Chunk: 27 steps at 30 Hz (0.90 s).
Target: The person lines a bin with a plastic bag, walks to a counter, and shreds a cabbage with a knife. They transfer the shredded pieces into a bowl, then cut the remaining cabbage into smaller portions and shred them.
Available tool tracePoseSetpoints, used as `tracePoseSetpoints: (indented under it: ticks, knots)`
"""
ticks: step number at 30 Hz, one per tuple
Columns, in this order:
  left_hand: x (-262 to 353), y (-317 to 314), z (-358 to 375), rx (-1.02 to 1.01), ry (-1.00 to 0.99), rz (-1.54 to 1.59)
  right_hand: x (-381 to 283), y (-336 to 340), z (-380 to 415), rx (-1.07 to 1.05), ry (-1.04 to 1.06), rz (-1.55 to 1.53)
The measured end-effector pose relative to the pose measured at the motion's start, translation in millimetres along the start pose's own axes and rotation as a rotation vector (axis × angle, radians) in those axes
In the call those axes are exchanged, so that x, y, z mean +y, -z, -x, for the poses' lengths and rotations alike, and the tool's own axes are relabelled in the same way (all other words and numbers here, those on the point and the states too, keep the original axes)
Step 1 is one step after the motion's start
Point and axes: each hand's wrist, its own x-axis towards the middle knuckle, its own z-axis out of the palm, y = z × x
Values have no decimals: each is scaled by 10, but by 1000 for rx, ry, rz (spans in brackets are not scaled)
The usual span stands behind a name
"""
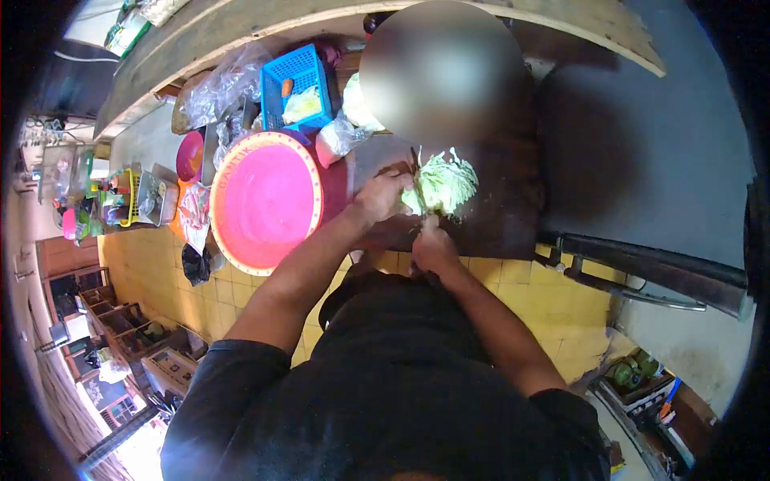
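On the dark wooden table lies a heap of shredded pale green cabbage (446, 184). My right hand (435, 247) is closed round the handle of a knife (419, 175), whose thin dark blade points away from me along the left side of the heap. Just left of the blade, my left hand (383, 195) is closed over the cabbage, its fingers bent against it. The part under those fingers is mostly hidden.
A pink basin (265, 204) with an orange rim stands left of my left arm. Behind it are a blue basket (295, 86) with vegetables, a plastic bag (345, 135) and a pale cabbage (361, 103). A wooden beam (553, 18) crosses the top; a round area is blurred.
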Motion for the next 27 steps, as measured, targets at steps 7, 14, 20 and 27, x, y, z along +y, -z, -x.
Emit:
tracePoseSetpoints:
  ticks: [7,14,20,27]
  knots:
    - [6,41,-32,57,-133,6,-195,259,38,-17,-49,-20]
    - [-62,-14,-4,54,-120,-29,54,-50,-159,63,9,-21]
    - [72,91,84,-21,44,-11,-13,-50,-30,-10,-21,32]
    - [-81,-45,106,216,-211,93,-30,115,-97,8,-44,89]
